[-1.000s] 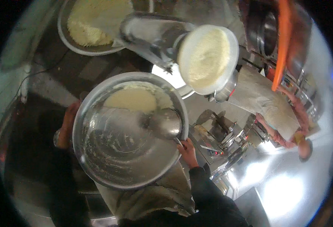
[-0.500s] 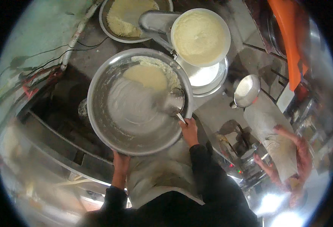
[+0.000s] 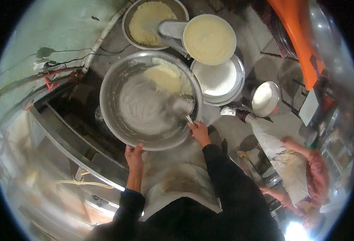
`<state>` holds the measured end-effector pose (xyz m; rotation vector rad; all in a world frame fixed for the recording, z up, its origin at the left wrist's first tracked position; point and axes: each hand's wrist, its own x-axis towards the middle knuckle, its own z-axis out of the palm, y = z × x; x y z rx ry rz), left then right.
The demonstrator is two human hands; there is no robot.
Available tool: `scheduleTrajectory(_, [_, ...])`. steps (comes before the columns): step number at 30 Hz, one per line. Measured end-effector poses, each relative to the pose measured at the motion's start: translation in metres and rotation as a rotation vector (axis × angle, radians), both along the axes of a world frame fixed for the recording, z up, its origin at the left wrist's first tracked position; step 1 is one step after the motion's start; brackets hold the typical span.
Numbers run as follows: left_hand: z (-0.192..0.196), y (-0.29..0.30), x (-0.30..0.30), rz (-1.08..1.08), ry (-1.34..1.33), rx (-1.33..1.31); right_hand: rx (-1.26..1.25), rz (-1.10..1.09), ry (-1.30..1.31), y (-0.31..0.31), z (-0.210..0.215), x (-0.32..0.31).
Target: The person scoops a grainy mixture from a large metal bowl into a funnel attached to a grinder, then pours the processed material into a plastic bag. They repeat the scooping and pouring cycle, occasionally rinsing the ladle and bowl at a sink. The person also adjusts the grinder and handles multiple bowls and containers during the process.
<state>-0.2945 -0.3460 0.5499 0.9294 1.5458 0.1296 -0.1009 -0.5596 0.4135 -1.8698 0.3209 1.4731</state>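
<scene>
One large metal basin [image 3: 114, 108], round and wide-rimmed, directly before the wearer; what bears it is hidden.

Contents: one pale greyish layer [image 3: 141, 104] across the middle and left; one yellow mass [image 3: 163, 78] toward the far right edge, with paler crumbs along the wall there.

One metal scoop [image 3: 184, 104], blurred, inside the basin at its right edge, handle slanting out toward the near right rim.

One right hand [image 3: 200, 133], just outside the near right edge, fingers clamped together on the scoop handle.

One left hand [image 3: 134, 158], at the basin's near edge, left of its middle; digits touch the rim, the others are hidden, and how tightly they close cannot be told.

One second basin [image 3: 124, 24], metal, past the large basin's far edge, holding yellow grainy matter [image 3: 149, 24].

One round white tub [image 3: 212, 63], yellow-filled, beyond the far right edge; one metal chute [image 3: 173, 29] extends from its left side.

One lower basin [image 3: 221, 98], partly under the tub, with white contents [image 3: 217, 78].

One small metal pot [image 3: 276, 96], pale inside, farther right.

One orange object [image 3: 297, 44], long, at upper right.

One co-worker [image 3: 317, 172], red-sleeved, pale apron [image 3: 293, 168], at far right.
</scene>
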Motion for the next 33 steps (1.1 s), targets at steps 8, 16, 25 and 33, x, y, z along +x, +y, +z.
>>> scheduleTrajectory(8, [0.103, 0.009, 0.046, 0.033, -0.093, 0.148, 0.201, -0.224, 0.168, -0.013, 0.067, 0.032])
scheduleTrajectory(16, [0.190, 0.025, 0.105, -0.121, -0.084, 0.312, 0.384, -0.233, 0.270, -0.016, 0.148, 0.090])
scheduleTrajectory(25, [0.261, 0.006, 0.268, -0.357, 0.069, 0.501, 0.553, -0.419, 0.480, -0.054, 0.182, 0.175])
scheduleTrajectory(33, [0.262, 0.015, 0.382, -0.516, 0.155, 0.412, 0.612, -0.523, 0.599, -0.055, 0.167, 0.216])
